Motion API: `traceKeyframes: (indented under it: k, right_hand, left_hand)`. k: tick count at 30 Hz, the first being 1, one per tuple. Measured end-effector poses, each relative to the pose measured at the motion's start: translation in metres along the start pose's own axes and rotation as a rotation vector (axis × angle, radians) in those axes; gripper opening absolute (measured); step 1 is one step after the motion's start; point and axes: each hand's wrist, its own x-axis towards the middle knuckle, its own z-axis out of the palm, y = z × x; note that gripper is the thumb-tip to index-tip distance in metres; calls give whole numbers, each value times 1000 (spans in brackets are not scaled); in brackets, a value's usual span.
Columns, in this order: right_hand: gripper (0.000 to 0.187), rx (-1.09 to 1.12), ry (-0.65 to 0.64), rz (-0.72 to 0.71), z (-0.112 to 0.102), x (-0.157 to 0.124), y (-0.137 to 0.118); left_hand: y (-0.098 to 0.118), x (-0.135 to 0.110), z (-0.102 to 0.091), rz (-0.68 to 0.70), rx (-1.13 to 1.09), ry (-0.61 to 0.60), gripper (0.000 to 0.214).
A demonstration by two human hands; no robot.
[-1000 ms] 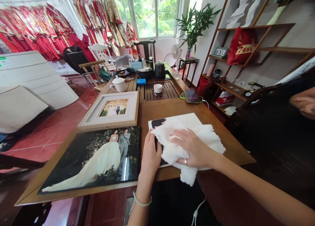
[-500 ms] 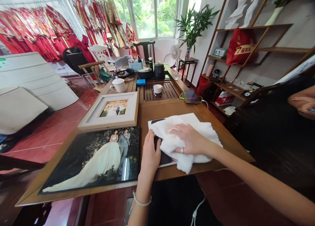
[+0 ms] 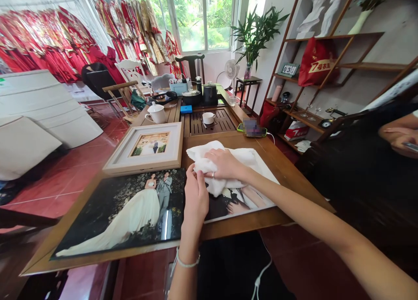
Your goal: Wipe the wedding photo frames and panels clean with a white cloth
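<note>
Your right hand (image 3: 225,164) grips the bunched cloth (image 3: 200,153) on the photo (image 3: 243,200) while your left hand (image 3: 196,195), fingers together, braces its left edge.

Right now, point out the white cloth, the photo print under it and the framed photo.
white cloth (image 3: 200,157): head view, its left end.
photo print (image 3: 248,200): head view, uncovered lower part.
framed photo (image 3: 150,143): head view, the picture inside.

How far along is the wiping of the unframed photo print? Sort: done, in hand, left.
Done, seemingly: the near half of the photo print lies uncovered and glossy. In hand: the right hand presses the bunched white cloth on its far half, and the left hand steadies its left edge. Left, possibly: the large wedding photo and the framed photo.
</note>
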Motion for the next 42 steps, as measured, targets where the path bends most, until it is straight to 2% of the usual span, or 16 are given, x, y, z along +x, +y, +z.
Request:
traceKeyframes:
  k: [5, 12, 15, 20, 23, 27, 30, 32, 36, 42]
  right_hand:
    - [45, 53, 7, -98, 4, -12, -19]
    - [50, 172, 12, -164, 4, -38, -36]
    - [47, 158, 13, -181, 3, -52, -43]
    - [47, 160, 45, -161, -3, -85, -53]
    - [49, 177, 33, -139, -9, -111, -54]
    - [48, 157, 39, -74, -16, -146, -38]
    - [48, 107, 105, 19, -18, -163, -13]
    - [48, 80, 152, 70, -19, -168, 6]
    - [44, 69, 194, 149, -24, -161, 36]
    - [50, 39, 174, 190, -24, -124, 68]
  left_hand:
    - [-7, 6, 4, 66, 61, 16, 62]
    - [-7, 7, -3, 49, 78, -3, 60]
    - [-2, 8, -7, 28, 64, -45, 60]
    - [5, 5, -13, 18, -42, -187, 60]
    - [5, 1, -14, 45, -68, -202, 60]
    - [-4, -5, -9, 80, 42, -238, 60]
    - [-12, -14, -2, 152, 151, -261, 56]
    - [-16, -22, 3, 164, 181, -232, 55]
    - [-19, -36, 9, 194, 240, -175, 61]
    - [-21, -33, 7, 214, 266, -231, 57]
